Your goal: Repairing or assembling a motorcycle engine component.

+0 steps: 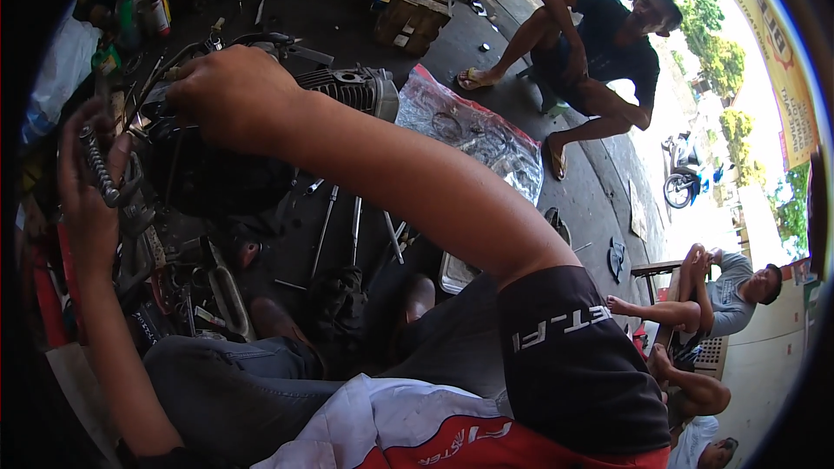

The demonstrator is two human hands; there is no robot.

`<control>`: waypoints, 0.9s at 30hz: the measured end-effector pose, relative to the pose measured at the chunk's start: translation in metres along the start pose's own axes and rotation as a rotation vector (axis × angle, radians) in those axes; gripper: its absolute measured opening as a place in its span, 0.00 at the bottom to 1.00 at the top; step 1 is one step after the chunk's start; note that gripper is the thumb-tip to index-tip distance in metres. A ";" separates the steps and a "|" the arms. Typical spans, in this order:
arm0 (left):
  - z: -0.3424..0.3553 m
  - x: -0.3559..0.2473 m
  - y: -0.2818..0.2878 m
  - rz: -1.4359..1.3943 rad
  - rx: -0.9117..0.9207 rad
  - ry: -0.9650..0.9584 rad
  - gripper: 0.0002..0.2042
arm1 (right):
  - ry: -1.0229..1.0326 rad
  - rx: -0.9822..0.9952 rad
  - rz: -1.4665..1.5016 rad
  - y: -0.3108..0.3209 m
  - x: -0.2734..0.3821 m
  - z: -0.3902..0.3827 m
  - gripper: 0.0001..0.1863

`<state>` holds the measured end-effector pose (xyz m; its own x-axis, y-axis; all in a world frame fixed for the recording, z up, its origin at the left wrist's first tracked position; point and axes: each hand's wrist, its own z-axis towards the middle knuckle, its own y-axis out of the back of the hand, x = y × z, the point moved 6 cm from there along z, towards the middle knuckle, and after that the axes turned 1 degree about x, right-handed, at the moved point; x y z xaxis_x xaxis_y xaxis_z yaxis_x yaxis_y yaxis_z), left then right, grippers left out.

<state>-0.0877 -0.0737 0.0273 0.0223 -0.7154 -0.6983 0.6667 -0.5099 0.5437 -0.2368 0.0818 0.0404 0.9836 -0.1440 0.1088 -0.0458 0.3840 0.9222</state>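
Note:
A partly dismantled motorcycle engine with a black body [217, 174] and a finned grey cylinder [356, 89] lies before me. My right hand [233, 95] reaches across to its far left side, closed in a fist. The back of that hand hides whatever its fingers grip, among dark cables and small metal parts. My left hand [91, 187] is raised at the left of the engine, fingers extended and thumb apart. A ribbed metal pedal-like bar [100, 167] crosses in front of its palm; whether the hand touches the bar is unclear.
Long-handled tools [326, 230] lie on the dark floor between my legs and the engine. Beyond is a plastic sheet [469, 135] with small parts, and a wooden crate [414, 16]. A person [599, 61] sits at the far right; another [730, 295] sits on a bench.

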 end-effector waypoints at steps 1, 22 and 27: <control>0.001 -0.003 0.003 0.008 -0.017 0.010 0.24 | -0.006 0.012 0.007 -0.001 -0.003 0.000 0.10; 0.058 -0.118 -0.032 0.469 0.271 -0.349 0.11 | -0.176 -0.617 0.515 -0.025 -0.005 -0.030 0.05; 0.068 -0.124 -0.061 0.921 0.425 -0.480 0.08 | -0.174 -0.566 0.557 -0.029 -0.009 -0.028 0.06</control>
<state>-0.1823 0.0136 0.1125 0.0252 -0.9669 0.2538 0.2338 0.2525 0.9389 -0.2396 0.0977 0.0018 0.7989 0.0825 0.5957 -0.3796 0.8375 0.3930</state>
